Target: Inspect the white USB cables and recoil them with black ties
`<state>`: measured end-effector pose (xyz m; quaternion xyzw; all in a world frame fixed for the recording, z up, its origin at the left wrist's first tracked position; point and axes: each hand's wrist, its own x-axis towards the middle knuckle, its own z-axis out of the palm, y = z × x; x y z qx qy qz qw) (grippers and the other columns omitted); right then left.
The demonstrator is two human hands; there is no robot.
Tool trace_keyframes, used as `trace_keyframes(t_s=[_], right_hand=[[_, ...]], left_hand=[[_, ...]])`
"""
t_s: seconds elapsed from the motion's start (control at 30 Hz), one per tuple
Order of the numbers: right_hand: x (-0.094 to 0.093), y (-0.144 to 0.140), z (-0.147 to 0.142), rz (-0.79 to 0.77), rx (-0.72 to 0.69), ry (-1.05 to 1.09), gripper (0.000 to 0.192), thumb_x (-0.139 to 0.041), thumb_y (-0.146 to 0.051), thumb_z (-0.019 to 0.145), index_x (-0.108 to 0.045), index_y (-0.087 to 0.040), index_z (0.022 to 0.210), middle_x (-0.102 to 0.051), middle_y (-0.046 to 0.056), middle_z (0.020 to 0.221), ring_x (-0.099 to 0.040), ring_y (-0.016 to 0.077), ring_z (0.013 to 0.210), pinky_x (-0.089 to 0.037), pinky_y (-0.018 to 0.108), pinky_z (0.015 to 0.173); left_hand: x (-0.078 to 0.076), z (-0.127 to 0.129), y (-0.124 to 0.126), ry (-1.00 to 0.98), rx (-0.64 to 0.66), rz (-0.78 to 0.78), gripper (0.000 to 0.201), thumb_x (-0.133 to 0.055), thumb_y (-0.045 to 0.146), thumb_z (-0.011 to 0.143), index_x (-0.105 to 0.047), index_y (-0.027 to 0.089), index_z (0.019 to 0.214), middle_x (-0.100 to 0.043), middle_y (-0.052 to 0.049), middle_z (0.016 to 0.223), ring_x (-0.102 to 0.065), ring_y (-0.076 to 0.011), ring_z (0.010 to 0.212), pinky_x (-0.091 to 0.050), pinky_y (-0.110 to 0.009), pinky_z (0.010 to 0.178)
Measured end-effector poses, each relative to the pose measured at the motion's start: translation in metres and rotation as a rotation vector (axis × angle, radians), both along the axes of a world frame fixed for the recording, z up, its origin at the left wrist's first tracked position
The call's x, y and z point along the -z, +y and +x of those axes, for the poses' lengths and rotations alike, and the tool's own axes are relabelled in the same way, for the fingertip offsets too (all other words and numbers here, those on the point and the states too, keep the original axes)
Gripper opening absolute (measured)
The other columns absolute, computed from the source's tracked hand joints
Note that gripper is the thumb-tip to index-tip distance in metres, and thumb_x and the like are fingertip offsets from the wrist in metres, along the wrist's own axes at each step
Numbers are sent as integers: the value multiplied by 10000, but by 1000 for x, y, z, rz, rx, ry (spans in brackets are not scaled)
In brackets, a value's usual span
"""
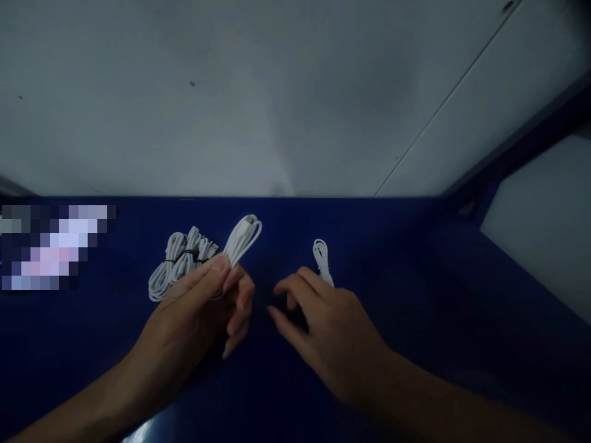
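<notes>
Between the thumb and fingers of my left hand (pixel 198 307) is a folded white USB cable (pixel 244 237), its loops and a connector sticking up past the fingertips. Behind that hand, on the blue surface, lies a pile of coiled white cables (pixel 175 258), with dark ties around them and metal USB plugs showing. My right hand (pixel 330 326) hovers to the right with thumb and fingers apart, nothing visible between them. Just beyond its knuckles rests another coiled white cable (pixel 322 258), its lower end hidden by the hand.
A glossy blue tabletop (pixel 406 271) spreads under both hands. A pale wall panel (pixel 277 123) rises along its back edge. On the left is a pixelated, bright object (pixel 60 246). At the right a blue frame (pixel 498 172) borders a pale panel.
</notes>
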<state>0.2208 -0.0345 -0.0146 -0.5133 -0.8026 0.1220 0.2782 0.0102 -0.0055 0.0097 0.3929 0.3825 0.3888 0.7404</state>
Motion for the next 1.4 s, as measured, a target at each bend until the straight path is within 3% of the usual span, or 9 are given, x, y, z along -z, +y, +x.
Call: trace_keyframes(t_s=[0.17,0.33,0.6,0.7,0.83,0.93,1.1,1.23,1.4], right_hand=[[10,0,-3,11,-23,-214,32,-750,-136,1047,-745,-160,1027,-725,41,982,-697,153,662,-541,300,558],[15,0,-2,47,-31,-266,179,-607,-59,1089,-741,-142,1003,-709,65,947,-624,157,585,-420,320,454],[-2,14,10,231,15,-61,196,-526,-162,1176,-654,-150,1028,-669,65,987,-604,136,668,-403,269,436],[-15,12,12,320,64,245,136,-560,-125,1147,-621,-194,1046,-652,28,978,-615,127,726,-468,251,518],[-23,1,5,72,93,615,137,-608,-167,1133,-643,-251,1029,-628,-44,892,-607,101,710,-523,247,631],[-21,-5,-2,-107,53,705,142,-637,-187,1121,-667,-262,1004,-657,-56,893,-628,102,749,-537,244,678],[-17,-10,-9,-186,37,716,136,-673,-199,1106,-683,-269,989,-695,-61,925,-652,112,811,-541,257,737],[-18,-12,-10,-244,93,696,136,-687,-217,1093,-706,-277,973,-688,-59,886,-626,125,766,-519,282,711],[-18,-12,-8,-158,91,559,136,-721,-170,1063,-719,-269,970,-663,-56,853,-578,145,765,-500,317,761]], left_hand=[[8,-5,-5,209,34,83,466,-561,544,1145,-603,216,818,-553,18,738,-463,-115,584,-430,-207,526],[9,-2,-11,337,10,125,471,-600,611,1114,-544,233,837,-491,34,765,-379,-129,635,-381,-191,531],[13,2,-12,315,-110,167,485,-609,603,1112,-398,260,842,-307,76,740,-241,-126,600,-300,-210,485],[15,-2,-8,594,-92,376,442,-472,581,1165,-418,264,861,-348,77,717,-316,-131,578,-318,-241,495],[18,-7,-4,997,73,740,341,-421,369,1181,-477,252,866,-525,57,699,-484,-141,547,-352,-285,538],[19,-6,-6,1250,195,1087,286,-343,217,1147,-477,255,896,-545,44,717,-496,-156,483,-294,-280,478],[12,0,-13,1489,208,1510,386,-287,-46,1024,-507,240,885,-559,16,720,-563,-183,496,-345,-286,472],[7,4,-17,1538,191,1641,424,-304,-89,1010,-553,220,859,-566,9,701,-581,-189,500,-408,-310,496],[9,6,-18,1559,167,1605,411,-305,-68,1013,-542,229,857,-556,9,702,-575,-199,513,-393,-317,500]])
